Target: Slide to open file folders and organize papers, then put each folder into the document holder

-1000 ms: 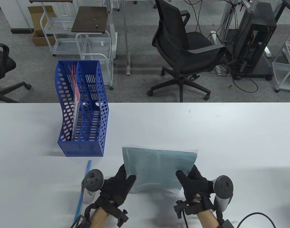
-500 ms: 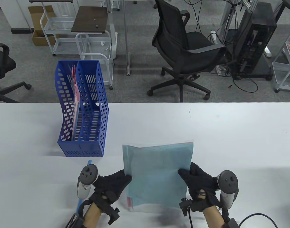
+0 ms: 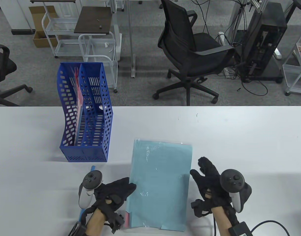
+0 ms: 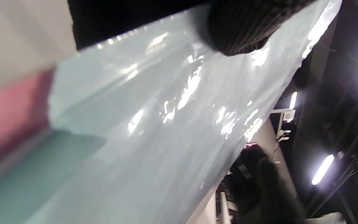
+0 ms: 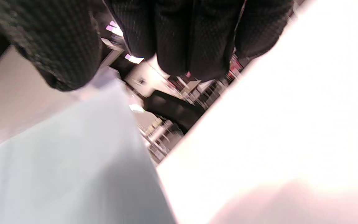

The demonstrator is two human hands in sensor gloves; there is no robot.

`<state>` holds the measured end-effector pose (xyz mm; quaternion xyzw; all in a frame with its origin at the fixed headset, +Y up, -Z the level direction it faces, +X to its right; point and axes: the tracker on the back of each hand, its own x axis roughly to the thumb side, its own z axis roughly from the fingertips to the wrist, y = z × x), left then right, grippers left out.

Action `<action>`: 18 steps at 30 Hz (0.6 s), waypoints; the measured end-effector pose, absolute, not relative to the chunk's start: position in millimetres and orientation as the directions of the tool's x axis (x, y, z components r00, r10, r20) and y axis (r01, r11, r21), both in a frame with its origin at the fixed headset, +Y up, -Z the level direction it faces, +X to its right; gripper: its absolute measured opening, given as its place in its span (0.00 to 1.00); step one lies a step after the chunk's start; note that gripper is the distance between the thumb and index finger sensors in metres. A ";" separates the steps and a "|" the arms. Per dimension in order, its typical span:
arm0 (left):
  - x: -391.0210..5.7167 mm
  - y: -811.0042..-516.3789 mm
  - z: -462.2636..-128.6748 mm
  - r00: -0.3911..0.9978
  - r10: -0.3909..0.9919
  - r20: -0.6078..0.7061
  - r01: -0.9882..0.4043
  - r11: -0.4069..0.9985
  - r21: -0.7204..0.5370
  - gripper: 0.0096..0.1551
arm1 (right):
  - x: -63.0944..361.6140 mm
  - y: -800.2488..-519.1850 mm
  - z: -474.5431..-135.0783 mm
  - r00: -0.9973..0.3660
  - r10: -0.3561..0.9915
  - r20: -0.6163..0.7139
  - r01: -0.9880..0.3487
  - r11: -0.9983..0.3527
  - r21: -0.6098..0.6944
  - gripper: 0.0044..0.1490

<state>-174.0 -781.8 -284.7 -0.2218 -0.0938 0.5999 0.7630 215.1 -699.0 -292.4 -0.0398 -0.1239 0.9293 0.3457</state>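
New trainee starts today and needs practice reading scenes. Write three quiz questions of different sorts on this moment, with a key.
1. True or false: the right hand grips the light blue folder.
2. Which compartment of the blue document holder holds the pink papers? A. its left one B. its right one C. both
3. Fill in: the blue slide bar lies on the white table to the ____ of the folder.

Key:
1. False. The right hand is beside the folder's right edge with its fingers spread; the left hand holds the left edge.
2. A
3. left
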 end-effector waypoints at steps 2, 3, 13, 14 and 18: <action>-168.8 -779.0 -282.8 0.310 0.944 -0.113 -0.855 0.225 -0.468 0.23 | 198.9 -688.1 -294.5 -0.822 0.553 0.134 -0.568 -0.780 -0.264 0.55; -164.8 -777.5 -281.8 0.336 0.937 -0.098 -0.838 0.249 -0.486 0.23 | 188.2 -683.0 -296.3 -0.837 0.518 0.177 -0.547 -0.800 -0.247 0.56; -146.8 -775.8 -278.0 0.395 0.918 -0.031 -0.732 0.294 -0.614 0.24 | 156.4 -679.9 -348.4 -0.712 0.683 0.165 -0.660 -0.730 0.175 0.37; -147.2 -777.4 -278.6 0.398 0.916 -0.045 -0.733 0.288 -0.617 0.24 | 154.7 -680.7 -349.2 -0.718 0.677 0.160 -0.656 -0.736 0.167 0.33; -146.5 -781.7 -278.9 0.411 0.907 -0.089 -0.727 0.267 -0.633 0.25 | 150.8 -679.9 -347.6 -0.785 0.593 0.179 -0.591 -0.804 0.070 0.29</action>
